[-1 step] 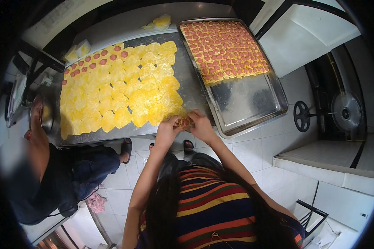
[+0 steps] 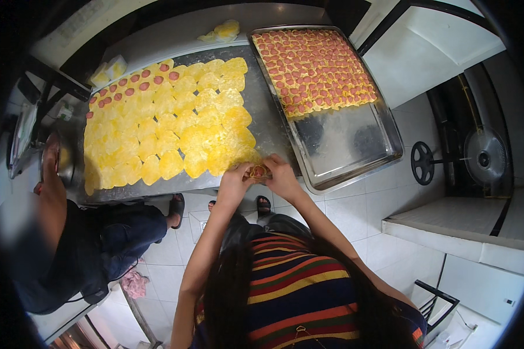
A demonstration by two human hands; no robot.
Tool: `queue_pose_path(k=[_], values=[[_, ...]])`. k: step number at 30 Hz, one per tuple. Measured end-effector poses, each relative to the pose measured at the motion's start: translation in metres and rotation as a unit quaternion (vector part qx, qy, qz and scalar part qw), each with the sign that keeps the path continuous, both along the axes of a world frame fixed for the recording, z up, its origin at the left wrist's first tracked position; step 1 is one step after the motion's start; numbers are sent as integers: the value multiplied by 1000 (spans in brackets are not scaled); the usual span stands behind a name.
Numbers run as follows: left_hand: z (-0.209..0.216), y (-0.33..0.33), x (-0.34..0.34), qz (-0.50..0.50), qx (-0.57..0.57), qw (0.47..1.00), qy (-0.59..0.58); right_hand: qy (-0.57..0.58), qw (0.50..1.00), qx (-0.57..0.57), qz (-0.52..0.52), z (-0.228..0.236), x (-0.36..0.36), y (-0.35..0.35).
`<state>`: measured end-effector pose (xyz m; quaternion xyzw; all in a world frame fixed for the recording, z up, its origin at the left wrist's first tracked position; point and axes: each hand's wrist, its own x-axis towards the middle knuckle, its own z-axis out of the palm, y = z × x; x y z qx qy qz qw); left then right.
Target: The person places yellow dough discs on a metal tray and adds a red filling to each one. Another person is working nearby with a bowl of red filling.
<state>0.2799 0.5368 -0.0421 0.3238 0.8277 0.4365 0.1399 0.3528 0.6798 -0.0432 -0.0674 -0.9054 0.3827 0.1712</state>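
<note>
At the front right corner of the dark worktop, my left hand [image 2: 235, 183] and my right hand [image 2: 282, 175] meet around one small dough wrapper with reddish filling [image 2: 258, 172]. Fingers of both hands are closed on its edges, partly hiding it. Beside my left hand spreads a sheet of overlapping round yellow dough wrappers [image 2: 151, 136]. Reddish balls of filling [image 2: 129, 92] sit on several wrappers in the far left rows. To the right, a large metal tray [image 2: 355, 148] holds tight rows of filled pieces [image 2: 314, 70] in its far part; its near part shows bare metal.
On the left sits another person in dark clothes [image 2: 113, 232], one arm reaching toward a bowl [image 2: 67, 160] beside the worktop. A yellow-and-white bundle [image 2: 224, 30] lies behind the wrappers. A fan [image 2: 484, 152] stands at the right. A pink cloth [image 2: 135, 284] is on the tiled floor.
</note>
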Motion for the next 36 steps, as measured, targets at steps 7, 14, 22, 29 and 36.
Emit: queue_pose_path(k=[7, 14, 22, 29, 36], values=[[3, -1, 1, 20, -7, 1000, 3, -16, 999, -19, 24, 1, -2, -1], [6, 0, 2, 31, 6, 999, -5, -16, 999, -15, 46, 2, -4, -1], [-3, -4, 2, 26, 7, 1000, 0, 9, 999, -20, 34, 3, -4, -6], [1, -3, 4, 42, 39, 998, 14, 23, 999, -42, 22, 1, -6, -5], [4, -3, 5, 33, 15, 999, 26, -17, 996, -66, 57, -5, -7, 3]])
